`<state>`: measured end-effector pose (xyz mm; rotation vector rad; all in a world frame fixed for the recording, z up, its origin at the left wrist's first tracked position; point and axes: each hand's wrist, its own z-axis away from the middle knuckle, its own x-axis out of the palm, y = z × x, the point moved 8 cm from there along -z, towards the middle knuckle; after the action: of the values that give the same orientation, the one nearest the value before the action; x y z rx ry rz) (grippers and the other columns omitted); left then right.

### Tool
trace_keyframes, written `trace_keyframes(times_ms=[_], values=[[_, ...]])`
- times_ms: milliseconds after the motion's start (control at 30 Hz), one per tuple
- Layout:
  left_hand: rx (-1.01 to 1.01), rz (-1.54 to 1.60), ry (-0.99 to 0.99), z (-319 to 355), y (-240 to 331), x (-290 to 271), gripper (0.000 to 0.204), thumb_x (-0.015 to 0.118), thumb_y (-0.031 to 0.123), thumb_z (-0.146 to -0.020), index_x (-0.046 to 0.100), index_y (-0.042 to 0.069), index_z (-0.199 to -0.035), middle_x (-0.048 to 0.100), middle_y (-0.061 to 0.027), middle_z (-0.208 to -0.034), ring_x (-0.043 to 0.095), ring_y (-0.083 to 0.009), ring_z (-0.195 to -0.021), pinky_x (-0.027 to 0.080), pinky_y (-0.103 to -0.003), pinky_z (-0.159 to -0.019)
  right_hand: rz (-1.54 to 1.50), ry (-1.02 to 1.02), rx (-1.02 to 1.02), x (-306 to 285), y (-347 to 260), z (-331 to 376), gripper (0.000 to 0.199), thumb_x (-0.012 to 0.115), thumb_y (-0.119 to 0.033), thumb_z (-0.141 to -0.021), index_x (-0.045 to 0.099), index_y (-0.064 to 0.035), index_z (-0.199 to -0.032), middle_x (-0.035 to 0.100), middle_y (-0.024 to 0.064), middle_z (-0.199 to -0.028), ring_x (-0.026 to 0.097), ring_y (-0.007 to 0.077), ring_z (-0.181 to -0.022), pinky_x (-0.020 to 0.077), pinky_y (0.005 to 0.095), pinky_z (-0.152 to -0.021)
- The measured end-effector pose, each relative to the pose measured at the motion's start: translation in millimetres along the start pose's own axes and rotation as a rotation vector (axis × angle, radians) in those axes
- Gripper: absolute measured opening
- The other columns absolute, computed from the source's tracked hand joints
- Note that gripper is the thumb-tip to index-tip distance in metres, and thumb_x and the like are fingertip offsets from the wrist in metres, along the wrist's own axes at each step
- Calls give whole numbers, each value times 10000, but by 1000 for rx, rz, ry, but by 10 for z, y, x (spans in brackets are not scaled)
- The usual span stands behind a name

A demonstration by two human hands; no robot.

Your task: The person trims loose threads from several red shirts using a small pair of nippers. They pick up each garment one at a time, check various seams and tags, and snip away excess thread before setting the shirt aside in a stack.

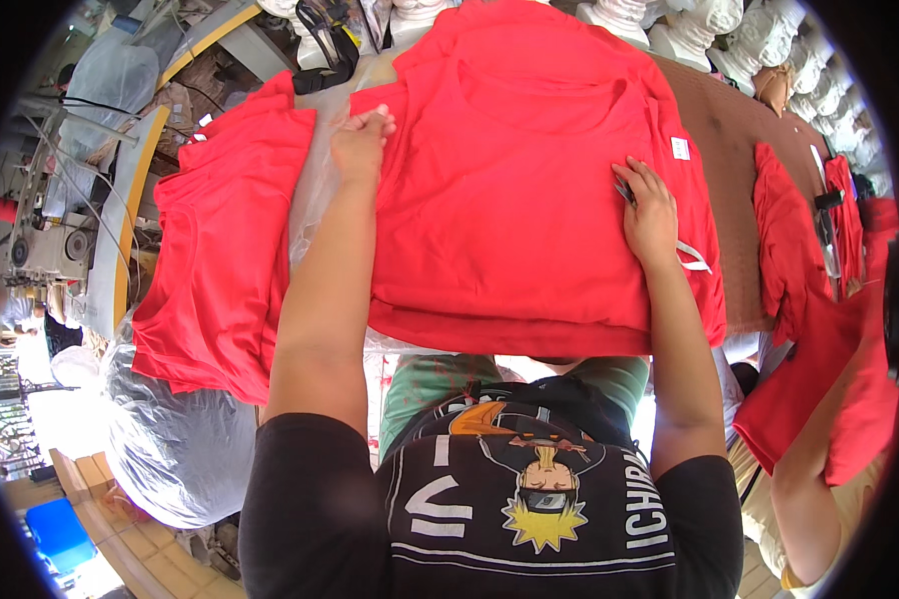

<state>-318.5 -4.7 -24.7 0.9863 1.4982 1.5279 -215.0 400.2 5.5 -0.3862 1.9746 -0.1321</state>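
Note:
A red shirt [509, 220] with a wide round neckline lies spread in front of me on a stack of red garments. My left hand [362, 145] is at the stack's far left, beside the shirt's edge, with its fingers pinched together; anything between the fingertips is too small to make out. On the shirt's right side rests my right hand [651, 215], closed around small dark thread snips [624, 190] whose tips poke out past the fingers. A white label [680, 149] shows beyond that hand, and a white strip [693, 258] hangs out beside its wrist.
Another pile of red garments [235, 240] lies to the left. At right, a co-worker's arm [809, 489] is next to red cloth [809, 379]. White mannequin busts [699, 30] line the back. A sewing machine [55, 250] stands far left, above a plastic-wrapped bundle [180, 439].

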Motion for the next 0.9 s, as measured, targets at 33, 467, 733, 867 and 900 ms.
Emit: trace_keyframes(times_ms=[33,467,733,867,900], values=[[16,-28,-80,84,133,85,199,701,188,-885,708,-10,-908,718,-47,-810,654,-65,-702,469,-193,-612,5,1,1,-1,16,6,474,534,24,-796,619,-149,-1229,559,68,-1348,490,271,-1274,389,425,-1042],[632,-747,-341,1245,205,539,293,774,210,-782,728,70,-1035,701,-73,-1034,679,-243,-915,528,-319,-812,-13,22,-4,-8,20,9,470,538,16,-793,624,-155,-1222,566,63,-1344,491,262,-1276,390,421,-1041],[426,-695,-288,1184,175,523,213,737,223,-811,737,90,-978,703,-73,-992,672,-242,-859,527,-322,-758,-19,24,-9,-10,5,1,507,511,55,-777,619,-141,-1233,565,81,-1340,499,288,-1264,404,416,-1029],[164,-478,-423,1169,290,503,224,687,255,-878,738,40,-918,724,-99,-957,683,-216,-829,517,-307,-718,-29,41,-28,5,14,10,502,514,57,-774,624,-138,-1223,569,80,-1334,506,289,-1256,412,416,-1024],[104,-251,-590,1262,413,510,271,668,273,-901,732,9,-903,723,-123,-973,680,-212,-812,513,-306,-700,-33,49,-33,6,42,10,502,514,58,-772,626,-137,-1221,570,79,-1333,507,289,-1254,413,417,-1023]])
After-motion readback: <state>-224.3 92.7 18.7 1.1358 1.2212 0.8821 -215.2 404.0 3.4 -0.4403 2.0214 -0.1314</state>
